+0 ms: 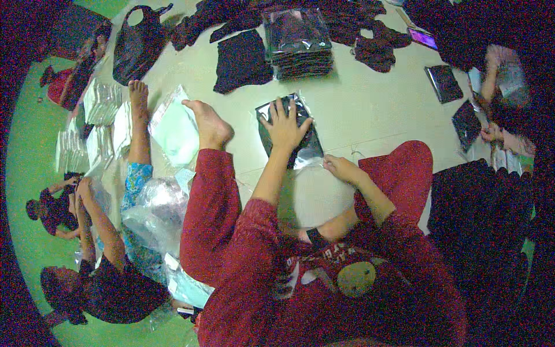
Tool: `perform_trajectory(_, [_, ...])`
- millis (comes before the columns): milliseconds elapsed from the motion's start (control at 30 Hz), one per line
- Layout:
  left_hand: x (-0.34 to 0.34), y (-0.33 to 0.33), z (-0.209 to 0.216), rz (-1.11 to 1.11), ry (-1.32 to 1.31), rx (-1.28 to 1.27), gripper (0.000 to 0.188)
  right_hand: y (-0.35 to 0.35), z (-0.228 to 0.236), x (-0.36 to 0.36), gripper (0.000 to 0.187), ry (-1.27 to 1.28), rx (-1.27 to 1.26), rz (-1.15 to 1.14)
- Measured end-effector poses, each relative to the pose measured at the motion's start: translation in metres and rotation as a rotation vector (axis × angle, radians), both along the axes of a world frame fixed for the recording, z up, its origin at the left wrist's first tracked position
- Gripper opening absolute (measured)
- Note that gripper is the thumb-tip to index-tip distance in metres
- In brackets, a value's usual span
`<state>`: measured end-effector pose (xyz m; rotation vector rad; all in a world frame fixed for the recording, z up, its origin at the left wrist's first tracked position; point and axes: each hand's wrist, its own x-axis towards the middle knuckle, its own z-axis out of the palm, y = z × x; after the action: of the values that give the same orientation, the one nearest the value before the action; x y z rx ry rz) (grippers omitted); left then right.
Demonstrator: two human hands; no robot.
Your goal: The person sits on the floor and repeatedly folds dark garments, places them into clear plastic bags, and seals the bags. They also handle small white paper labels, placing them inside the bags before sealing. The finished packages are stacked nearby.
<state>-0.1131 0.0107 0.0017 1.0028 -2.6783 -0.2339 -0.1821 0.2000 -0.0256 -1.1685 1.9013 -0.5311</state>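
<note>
A folded black garment in a clear plastic bag [307, 149] lies flat on the pale floor in front of me. My left hand [285, 128] rests on top of it, palm down with the fingers spread. My right hand [343, 169] is at the bag's near right corner, fingers closed on the clear plastic edge. Beyond the bag stands a stack of bagged black garments [302, 62]. To its left lies a loose folded black garment [243, 61].
Black clothes [373, 49] lie along the far side. A white packet [175, 128] is near my left foot. Stacked pale packets [103, 104] and crumpled clear plastic [156, 208] lie left, beside a co-worker [107, 289]. Another person's hand [492, 133] is at the right, near a lit phone [423, 38].
</note>
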Motion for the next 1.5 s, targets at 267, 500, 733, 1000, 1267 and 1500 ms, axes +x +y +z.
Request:
perform_trajectory(267, [0.034,0.045,-0.011,-0.06,-0.088,-0.007,0.069,0.002,-0.002,0.003,0.021,0.006,0.006,-0.005])
perform_trajectory(500, [0.036,0.024,-0.004,-0.12,0.162,0.099,0.04,0.005,0.011,-0.002,0.025,0.051,0.065,0.059])
perform_trajectory(733, [0.055,0.077,-0.009,-0.316,0.198,0.275,0.02,-0.026,0.064,-0.061,0.029,-0.315,-0.046,-0.191])
perform_trajectory(1000, [0.041,0.089,-0.022,-0.217,0.11,0.241,0.015,-0.114,0.044,-0.048,0.061,0.142,-0.458,0.027])
perform_trajectory(1267, [0.036,0.093,-0.02,-0.149,-0.138,0.27,0.019,-0.106,0.008,-0.009,0.095,0.418,0.009,0.166])
perform_trajectory(1500, [0.048,0.098,-0.012,-0.164,0.161,0.123,0.02,-0.104,-0.006,-0.026,0.097,0.296,-0.069,0.174])
